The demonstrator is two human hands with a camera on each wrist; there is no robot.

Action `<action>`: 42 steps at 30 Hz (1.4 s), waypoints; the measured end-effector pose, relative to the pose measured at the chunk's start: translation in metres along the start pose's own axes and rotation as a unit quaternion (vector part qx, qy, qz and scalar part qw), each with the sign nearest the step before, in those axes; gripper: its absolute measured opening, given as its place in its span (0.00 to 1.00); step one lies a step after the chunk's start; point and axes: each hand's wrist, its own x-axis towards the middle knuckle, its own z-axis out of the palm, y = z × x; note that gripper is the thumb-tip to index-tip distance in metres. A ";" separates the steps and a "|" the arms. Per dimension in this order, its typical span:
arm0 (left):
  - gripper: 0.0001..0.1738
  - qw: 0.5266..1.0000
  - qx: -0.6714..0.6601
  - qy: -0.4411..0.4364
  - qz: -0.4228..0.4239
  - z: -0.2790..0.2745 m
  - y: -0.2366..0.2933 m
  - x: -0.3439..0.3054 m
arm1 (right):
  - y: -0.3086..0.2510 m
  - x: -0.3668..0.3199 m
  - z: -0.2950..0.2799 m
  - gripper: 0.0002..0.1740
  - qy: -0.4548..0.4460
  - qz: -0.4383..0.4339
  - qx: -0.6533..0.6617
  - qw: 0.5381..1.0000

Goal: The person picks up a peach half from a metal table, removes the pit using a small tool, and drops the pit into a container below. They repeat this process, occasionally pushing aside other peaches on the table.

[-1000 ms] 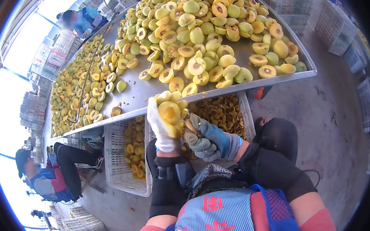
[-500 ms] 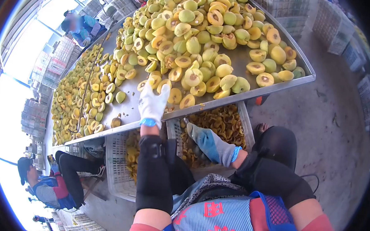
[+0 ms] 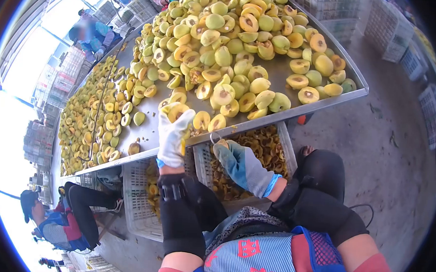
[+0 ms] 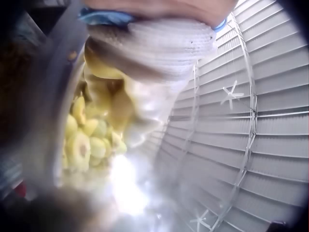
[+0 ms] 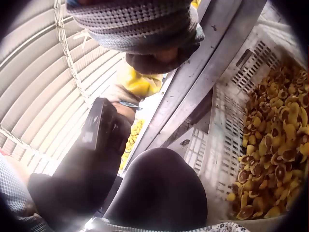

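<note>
Several yellow fruit halves (image 3: 172, 112) are gathered in the white-gloved left hand (image 3: 173, 133), whose fingers curl around them at the near edge of the steel surface (image 3: 149, 127). Close by but not touching it, the blue-gloved right hand (image 3: 239, 161) grips a small metal loop tool (image 3: 214, 137) above a white crate (image 3: 289, 144) of brown pits. More cut fruit (image 3: 232, 48) is heaped across the surface.

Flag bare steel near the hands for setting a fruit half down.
Bare steel lies between the left-hand grip, which holds fruit halves, and the other fruit spread; only a lone half sits there. A thin strip along the front rim, right of centre, is free too. The main pile is crowded. The right-hand grip holds a loop tool.
</note>
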 end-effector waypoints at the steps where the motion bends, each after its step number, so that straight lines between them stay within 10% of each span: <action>1: 0.20 1.000 -0.019 0.003 0.001 0.004 0.005 -0.014 | -0.006 0.001 0.001 0.17 0.000 -0.014 -0.012 1.000; 9: 0.17 0.987 -0.158 -0.014 -0.004 0.044 0.020 -0.083 | -0.006 0.005 0.005 0.24 0.017 -0.070 -0.138 0.988; 16: 0.20 0.941 0.243 -0.033 0.232 0.039 -0.009 -0.084 | -0.015 0.004 -0.003 0.30 0.029 -0.010 -0.177 0.984; 22: 0.25 0.984 -0.167 -0.062 -0.020 0.042 -0.004 -0.086 | -0.017 0.001 -0.001 0.31 0.005 0.001 -0.199 0.980; 36: 0.19 0.985 -0.139 -0.055 -0.087 0.040 0.008 -0.090 | 0.017 -0.006 0.013 0.29 -0.014 0.004 -0.074 0.997; 39: 0.24 0.990 -0.119 -0.044 -0.059 0.045 0.003 -0.087 | -0.061 -0.013 -0.003 0.33 -0.178 0.352 0.155 0.906; 42: 0.25 0.981 -0.145 -0.130 -0.009 0.042 -0.007 -0.085 | -0.022 -0.007 -0.010 0.33 -0.295 0.390 0.404 0.773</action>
